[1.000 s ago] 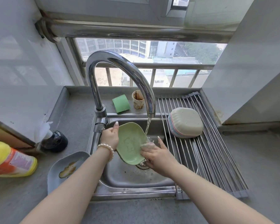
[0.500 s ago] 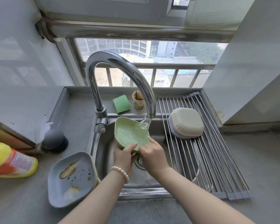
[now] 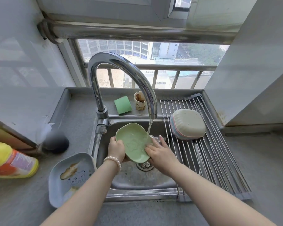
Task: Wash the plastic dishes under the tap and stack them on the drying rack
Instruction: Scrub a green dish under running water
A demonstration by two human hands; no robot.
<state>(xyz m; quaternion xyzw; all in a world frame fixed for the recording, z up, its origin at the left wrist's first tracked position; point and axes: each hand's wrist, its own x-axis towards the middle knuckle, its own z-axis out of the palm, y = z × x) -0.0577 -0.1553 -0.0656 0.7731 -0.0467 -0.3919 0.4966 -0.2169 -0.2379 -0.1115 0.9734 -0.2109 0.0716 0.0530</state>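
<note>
Over the steel sink (image 3: 131, 178) I hold a green plastic dish (image 3: 132, 141) tilted under the running tap (image 3: 121, 75). My left hand (image 3: 116, 148) grips its left rim, thumb over the edge. My right hand (image 3: 160, 153) lies on the dish's right edge with fingers stretched out, in the water stream. A stack of washed dishes (image 3: 188, 123), cream one on top, lies upside down on the wire drying rack (image 3: 207, 154). A dirty blue dish (image 3: 70, 178) with brown stains waits on the counter left of the sink.
A green sponge (image 3: 122, 105) and a stained paper cup (image 3: 140, 103) stand behind the sink. A yellow and orange bottle (image 3: 10, 160) lies at the far left, with a dark round object (image 3: 56, 142) near it. Walls close in on both sides.
The green dish dropped lower and tilted flatter under the stream. My left hand shifted from its lower edge to its left rim, and my right hand slid to the right edge.
</note>
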